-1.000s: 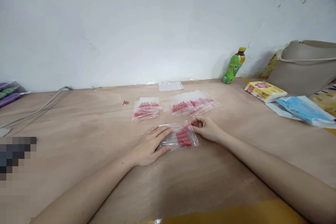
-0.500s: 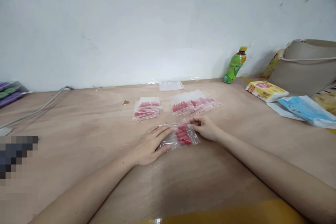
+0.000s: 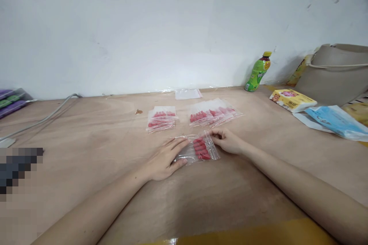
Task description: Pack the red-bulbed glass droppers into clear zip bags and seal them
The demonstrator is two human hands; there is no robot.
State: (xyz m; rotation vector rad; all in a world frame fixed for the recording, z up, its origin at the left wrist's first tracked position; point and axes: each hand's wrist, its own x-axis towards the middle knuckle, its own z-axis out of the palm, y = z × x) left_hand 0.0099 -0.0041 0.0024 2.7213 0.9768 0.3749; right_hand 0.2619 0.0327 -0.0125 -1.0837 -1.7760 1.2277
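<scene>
A clear zip bag (image 3: 186,154) lies flat on the wooden table (image 3: 120,134), with several red pieces (image 3: 201,148) in a row at its right end. My left hand (image 3: 169,159) rests on the bag's left part, fingers spread. At the bag's upper right corner, by the zip edge, the fingers of my right hand (image 3: 224,141) pinch the plastic. Beyond my hands are two groups of filled bags, a stack at the left (image 3: 161,118) and a fanned row at the right (image 3: 214,112).
White bags (image 3: 188,93) lie near the wall. Further right are a green bottle (image 3: 258,72), a yellow tissue pack (image 3: 292,100), a blue packet (image 3: 336,121) and a grey bin (image 3: 335,72). A cable (image 3: 51,115) and purple-green packs (image 3: 13,103) are at the left.
The red pieces and the bag's zip end have shifted very slightly right. My right hand has moved slightly right with the corner; my left hand stays on the bag.
</scene>
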